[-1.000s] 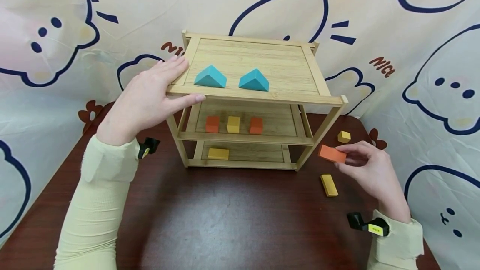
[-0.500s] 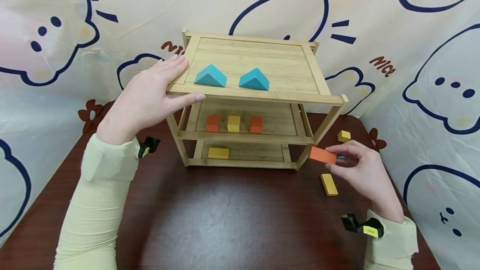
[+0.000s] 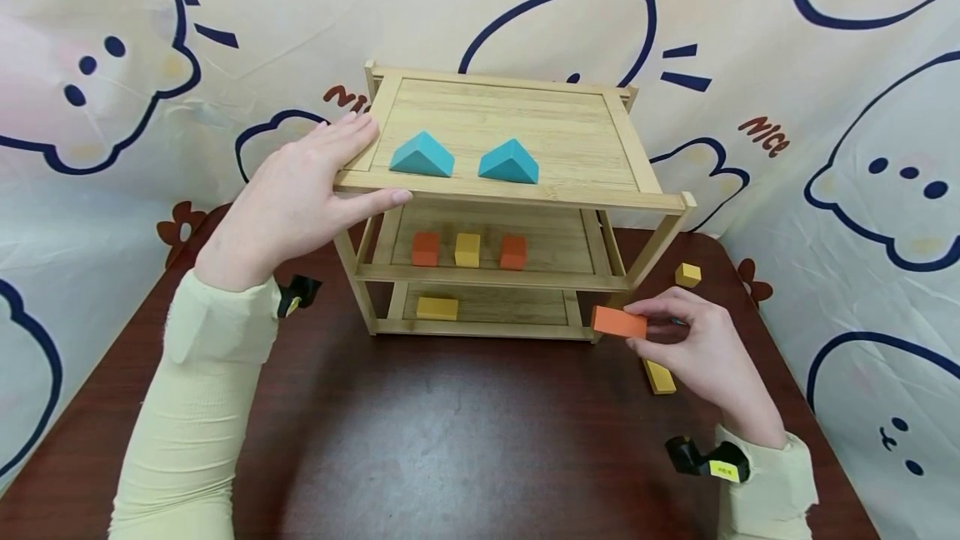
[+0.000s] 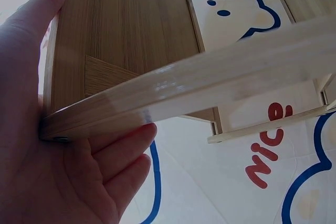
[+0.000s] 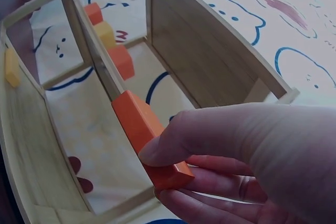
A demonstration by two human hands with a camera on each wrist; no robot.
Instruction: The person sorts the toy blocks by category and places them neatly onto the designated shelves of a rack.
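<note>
My left hand (image 3: 288, 198) rests on the front left corner of a wooden shelf rack (image 3: 517, 119). Its fingers lie straight over the top board's side and its thumb along the front edge; the left wrist view shows the leg (image 4: 173, 90) between thumb and fingers. Pinched between thumb and fingers of my right hand (image 3: 693, 344) is an orange rectangular block (image 3: 618, 322), in front of the rack's right front leg. The right wrist view shows this orange block (image 5: 139, 124) lengthwise, its near end held.
Two blue triangular blocks (image 3: 422, 154) stand on the top board. Orange, yellow (image 3: 467, 250) and orange blocks line the middle shelf; a yellow rectangular block (image 3: 437, 308) lies on the bottom one. Right of the rack are a small yellow block (image 3: 687, 275) and a partly covered yellow block (image 3: 659, 377).
My right hand has carried the orange block leftward to the rack's right front leg, and now partly covers the yellow block on the table. My left hand has stayed in place.
</note>
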